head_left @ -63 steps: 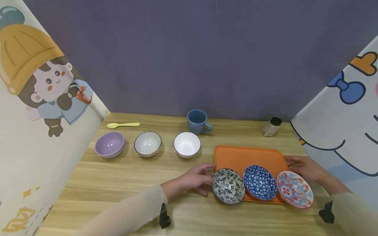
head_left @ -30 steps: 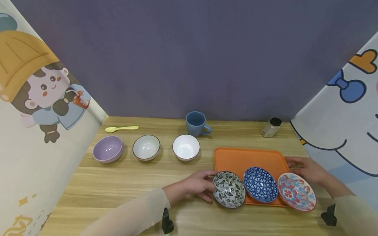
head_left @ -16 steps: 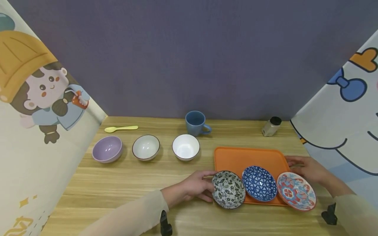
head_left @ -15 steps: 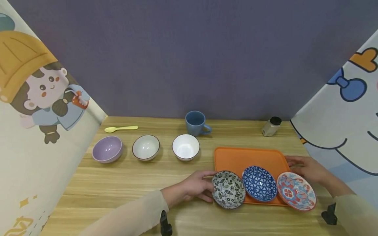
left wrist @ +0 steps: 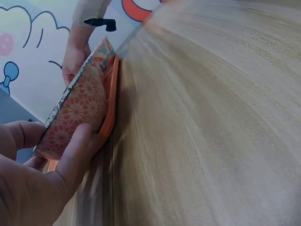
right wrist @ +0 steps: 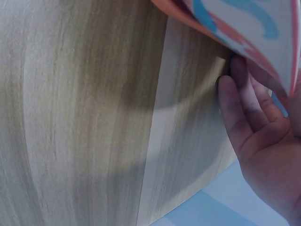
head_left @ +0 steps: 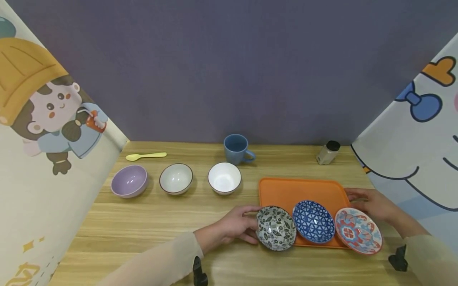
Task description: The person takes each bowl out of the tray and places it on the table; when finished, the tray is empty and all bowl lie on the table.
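In the head view, the left hand [head_left: 239,224] lies beside the black-and-white floral bowl [head_left: 276,228], at the left side of an orange tray [head_left: 300,190]. The left wrist view shows its spread thumb and fingers [left wrist: 77,143] touching the bowl's red-patterned outside [left wrist: 77,110] near the tray's edge. At the tray's right side the right hand [head_left: 372,203] touches the edge, fingers loosely bent; its thumb is hidden in the right wrist view, behind the plate. A blue triangle-patterned bowl [head_left: 313,221] and a red-and-blue patterned dish [head_left: 359,231] lean on the tray's front part.
Left of the tray stand a purple bowl [head_left: 129,181], a grey-white bowl [head_left: 176,179] and a white bowl [head_left: 224,178]. Behind them are a yellow spoon [head_left: 146,156] and a blue mug [head_left: 235,149]. A black-lidded jar [head_left: 328,153] stands behind the tray.
Compared with the earliest frame, the left hand's fingers lie closer against the floral bowl. The right hand keeps its place at the tray's edge. The view has shifted slightly.
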The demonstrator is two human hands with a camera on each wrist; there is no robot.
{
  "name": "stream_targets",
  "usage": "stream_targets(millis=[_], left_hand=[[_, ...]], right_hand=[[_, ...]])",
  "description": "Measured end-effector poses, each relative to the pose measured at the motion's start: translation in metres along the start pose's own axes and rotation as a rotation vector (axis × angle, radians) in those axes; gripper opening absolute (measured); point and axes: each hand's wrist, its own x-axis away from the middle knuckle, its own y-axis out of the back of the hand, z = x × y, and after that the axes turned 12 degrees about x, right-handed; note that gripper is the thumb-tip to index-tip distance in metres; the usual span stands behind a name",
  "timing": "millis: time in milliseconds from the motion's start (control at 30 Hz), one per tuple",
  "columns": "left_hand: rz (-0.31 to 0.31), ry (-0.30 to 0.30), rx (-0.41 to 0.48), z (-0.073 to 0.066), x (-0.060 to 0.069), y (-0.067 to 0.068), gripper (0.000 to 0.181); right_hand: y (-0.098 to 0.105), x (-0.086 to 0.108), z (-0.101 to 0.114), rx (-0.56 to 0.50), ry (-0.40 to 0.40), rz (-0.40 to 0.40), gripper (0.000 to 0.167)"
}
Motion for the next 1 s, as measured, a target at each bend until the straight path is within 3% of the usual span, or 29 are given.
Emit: stream_targets(millis=[367,533,700,1000], left_hand=[[0.05,-0.067,0.054,-0.01,0.003,0.008,0.067],[0.056,-0.094,0.069,-0.018,0.011,0.016,0.067],[0.037,-0.125,0.075,-0.03,0.024,0.026,0.066],[-0.063,-0.17,0.058,-0.045,0.051,0.05,0.064]], right_hand=[[0.001,0.0,0.0,-0.009,0.003,0.004,0.059],[0.001,0.0,0.0,-0.015,-0.013,0.019,0.059],[-0.001,0.001,-0.001,-0.032,0.007,0.012,0.058],[-0.003,0.001,-0.002,-0.042,0.037,-0.009,0.057]])
